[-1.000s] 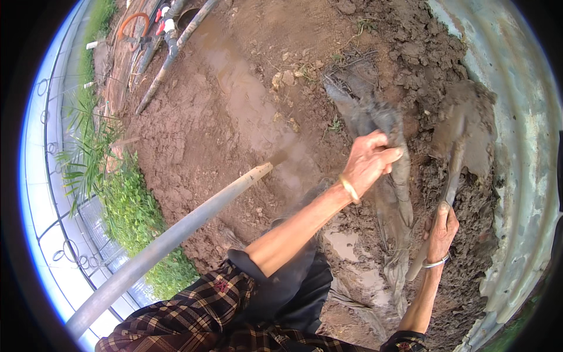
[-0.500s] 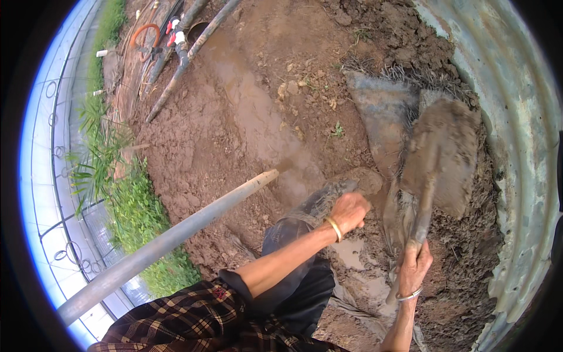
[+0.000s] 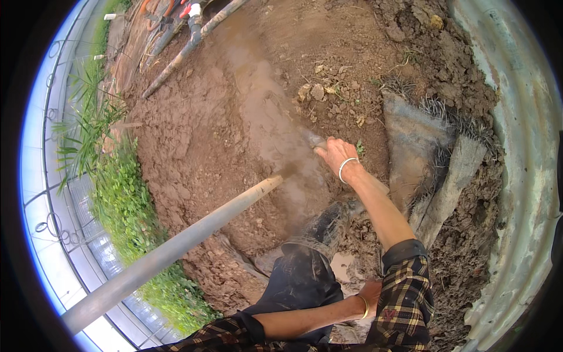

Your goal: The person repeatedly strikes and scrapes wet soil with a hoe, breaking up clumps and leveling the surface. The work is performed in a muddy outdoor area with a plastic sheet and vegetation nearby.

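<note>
Your R hand (image 3: 339, 155) is closed round the shaft (image 3: 318, 141), arm reaching fwd; only a short grey bit pokes out past your fingers. The shaft sits at the puddle's (image 3: 258, 97) R edge, nr the middle of the view. Its far end is blurred against the brown water, so can't tell what head it carries, if any.

Your L hand (image 3: 372, 290) is low, nr your knee (image 3: 302, 267), mostly tucked behind the R sleeve (image 3: 404, 293); can't tell whether it's holding anything or how wide it is.

Step in hand, prob.: working the shaft in wet mud (image 3: 193, 152). Next move, I'd judge, calls for a firm R grip, L hand in support if it's free, and care re the pole (image 3: 176, 243): it slants in from lower L and its tip ends just beside the puddle's lower part, nr the shaft.

Further out: the mat (image 3: 416, 138), dark and muddy w/ frayed edges, lies R of your R forearm, apart from it. Beyond that, loose clods, then the metal sheet (image 3: 522, 146) curving down the far R. Pipes (image 3: 193, 44) lie upper L; green plants (image 3: 126, 202) line the L side.
</note>
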### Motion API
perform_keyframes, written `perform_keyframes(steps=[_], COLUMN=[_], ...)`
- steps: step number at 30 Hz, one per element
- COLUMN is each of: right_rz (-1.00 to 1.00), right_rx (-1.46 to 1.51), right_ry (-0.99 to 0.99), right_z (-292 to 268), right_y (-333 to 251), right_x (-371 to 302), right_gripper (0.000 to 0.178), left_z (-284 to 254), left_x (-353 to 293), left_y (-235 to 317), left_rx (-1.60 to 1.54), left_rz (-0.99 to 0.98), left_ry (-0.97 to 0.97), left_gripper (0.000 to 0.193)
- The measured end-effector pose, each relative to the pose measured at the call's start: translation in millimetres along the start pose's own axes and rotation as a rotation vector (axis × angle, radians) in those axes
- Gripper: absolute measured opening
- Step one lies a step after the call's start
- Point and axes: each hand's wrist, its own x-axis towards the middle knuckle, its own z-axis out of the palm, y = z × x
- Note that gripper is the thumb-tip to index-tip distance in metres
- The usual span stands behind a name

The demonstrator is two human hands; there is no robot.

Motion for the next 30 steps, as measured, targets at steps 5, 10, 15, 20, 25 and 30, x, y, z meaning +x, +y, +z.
perform_keyframes(steps=[5,10,15,20,25,30], right_rz=[0.158,0.149,0.204,0.353,0.561,0.519], right_rx=[0.082,-0.057,-0.137,-0.259,-0.251,0.477], right_ry=[0.039,0.07,0.216,0.44,0.695,0.932], right_z=[-30,-86,-155,-232,-242,-189], right_y=[23,42,67,81,71,55], right_x=[41,19,-9,-69,-158,-161], right_gripper=[0.048,0.052,0.052,0.046,0.044,0.052], left_z=[-19,-35,-46,-61,-74,-73], left_x=[5,8,10,7,9,11], left_y=[16,24,27,27,25,28], left_rx=[0.015,0.063,0.017,-0.036,-0.027,-0.024], left_rz=[0.034,0.037,0.06,0.033,0.029,0.043], left_ry=[0.082,0.129,0.106,0.094,0.093,0.073], left_gripper=[0.033,0.032,0.029,0.023,0.025,0.028])
